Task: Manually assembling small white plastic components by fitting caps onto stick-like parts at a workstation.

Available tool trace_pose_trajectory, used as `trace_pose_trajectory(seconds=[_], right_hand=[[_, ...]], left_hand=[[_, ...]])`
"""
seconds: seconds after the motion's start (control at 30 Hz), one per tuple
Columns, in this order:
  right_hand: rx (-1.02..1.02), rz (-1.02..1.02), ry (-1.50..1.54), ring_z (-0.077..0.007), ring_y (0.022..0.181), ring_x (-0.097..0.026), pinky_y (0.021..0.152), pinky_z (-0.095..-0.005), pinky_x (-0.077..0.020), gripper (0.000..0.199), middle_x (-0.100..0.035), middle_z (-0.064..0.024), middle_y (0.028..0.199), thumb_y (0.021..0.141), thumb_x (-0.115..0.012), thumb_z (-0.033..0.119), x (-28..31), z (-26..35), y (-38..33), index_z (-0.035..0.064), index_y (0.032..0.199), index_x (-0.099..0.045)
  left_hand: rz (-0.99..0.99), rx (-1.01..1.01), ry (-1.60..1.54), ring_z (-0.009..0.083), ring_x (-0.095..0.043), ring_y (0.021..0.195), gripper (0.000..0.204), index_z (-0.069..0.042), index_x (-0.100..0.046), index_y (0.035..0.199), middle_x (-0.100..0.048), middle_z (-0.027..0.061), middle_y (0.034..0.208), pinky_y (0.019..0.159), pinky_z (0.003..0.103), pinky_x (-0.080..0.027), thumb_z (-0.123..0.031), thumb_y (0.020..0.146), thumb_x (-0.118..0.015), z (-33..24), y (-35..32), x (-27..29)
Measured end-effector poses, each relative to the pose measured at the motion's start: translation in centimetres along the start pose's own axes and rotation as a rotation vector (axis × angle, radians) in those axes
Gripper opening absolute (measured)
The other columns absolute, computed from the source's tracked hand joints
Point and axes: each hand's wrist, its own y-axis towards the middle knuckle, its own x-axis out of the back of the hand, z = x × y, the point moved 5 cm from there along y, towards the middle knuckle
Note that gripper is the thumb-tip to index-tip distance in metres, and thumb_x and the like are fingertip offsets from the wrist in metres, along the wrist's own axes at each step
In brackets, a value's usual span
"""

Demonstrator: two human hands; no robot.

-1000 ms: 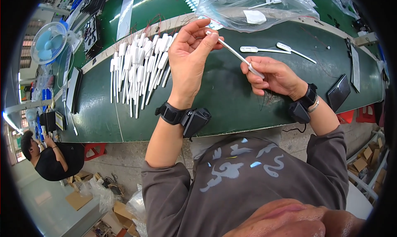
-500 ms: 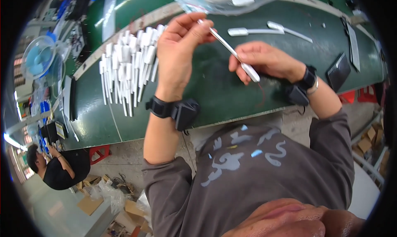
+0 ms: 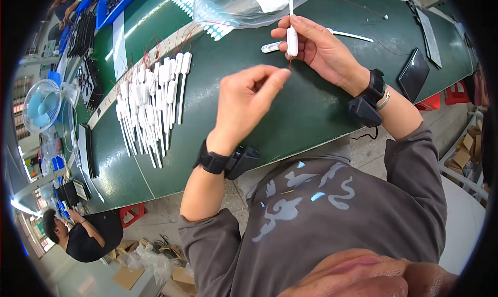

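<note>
My right hand point(image 3: 332, 53) holds a slim white plastic stick point(image 3: 292, 42) with a thicker end, pinched between thumb and fingers and standing nearly upright. A short red wire point(image 3: 290, 63) hangs from the thick end. My left hand point(image 3: 249, 97) is closed just below it, thumb and forefinger pressed together at the wire. Behind my right hand lie another white stick's thick end point(image 3: 271, 47) and a thin white shaft point(image 3: 353, 36), both partly hidden by the hand. To the left, a pile of similar white sticks point(image 3: 150, 94) rests on the green table, red wires trailing from their thick ends.
A clear plastic bag point(image 3: 233, 6) lies at the back of the table point(image 3: 218, 136). On the right are a dark flat case point(image 3: 413, 74) and a long grey strip point(image 3: 428, 37). A blue fan point(image 3: 42, 106) and a seated person point(image 3: 85, 235) appear at far left.
My left hand has let go of the stick's thin end and come down toward me to the red wire. My right hand has raised the stick and turned it upright.
</note>
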Motion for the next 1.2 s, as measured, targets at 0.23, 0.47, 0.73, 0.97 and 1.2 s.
trace_pose_trajectory(seconds=[0.23, 0.47, 0.73, 0.97, 1.2], right_hand=[[0.004, 0.025, 0.024, -0.0126, 0.09, -0.066, 0.078, -0.0269, -0.0536, 0.032, -0.068, -0.0073, 0.112, 0.103, -0.052, 0.034, -0.9, -0.1, 0.1, 0.0078, 0.119, -0.06], [-0.081, 0.05, 0.098, -0.0135, 0.089, -0.066, 0.076, -0.0285, -0.0538, 0.031, -0.067, -0.0075, 0.109, 0.103, -0.052, 0.035, -1.4, -0.4, -0.3, 0.008, 0.116, -0.059], [-0.105, 0.04, 0.106, -0.0135, 0.087, -0.066, 0.076, -0.0287, -0.0535, 0.03, -0.067, -0.0063, 0.106, 0.103, -0.053, 0.035, -1.4, -0.4, -0.2, 0.0084, 0.116, -0.059], [-0.125, 0.044, 0.105, -0.013, 0.087, -0.066, 0.076, -0.0287, -0.0535, 0.029, -0.067, -0.0045, 0.104, 0.102, -0.053, 0.035, -1.2, -0.7, -0.2, 0.0089, 0.115, -0.059], [-0.142, 0.049, 0.139, -0.0129, 0.086, -0.066, 0.075, -0.0283, -0.0535, 0.028, -0.067, -0.0035, 0.103, 0.103, -0.053, 0.035, -1.1, -0.9, -0.2, 0.0095, 0.114, -0.058]], left_hand=[[-0.064, -0.198, 0.326, 0.0213, -0.06, 0.052, 0.018, -0.001, -0.073, 0.085, -0.065, 0.0099, 0.066, 0.05, 0.032, -0.045, -0.019, 0.086, -0.073, -0.2, 0.1, -0.8], [-0.078, -0.287, 0.338, 0.0238, -0.059, 0.053, 0.014, -0.004, -0.071, 0.08, -0.065, 0.0091, 0.066, 0.05, 0.033, -0.045, -0.016, 0.087, -0.071, -0.8, -0.5, -1.1], [-0.053, -0.293, 0.332, 0.0231, -0.058, 0.052, 0.015, -0.003, -0.067, 0.075, -0.063, 0.0081, 0.066, 0.049, 0.034, -0.043, -0.013, 0.086, -0.07, -1.1, -0.5, -1.1], [-0.044, -0.314, 0.315, 0.0227, -0.057, 0.051, 0.016, -0.003, -0.066, 0.074, -0.062, 0.008, 0.065, 0.048, 0.035, -0.042, -0.013, 0.086, -0.07, -0.9, -0.5, -1.2], [-0.023, -0.239, 0.312, 0.0239, -0.056, 0.05, 0.018, -0.003, -0.064, 0.073, -0.061, 0.0089, 0.064, 0.048, 0.036, -0.041, -0.013, 0.087, -0.069, -0.7, -0.4, -1.1]])
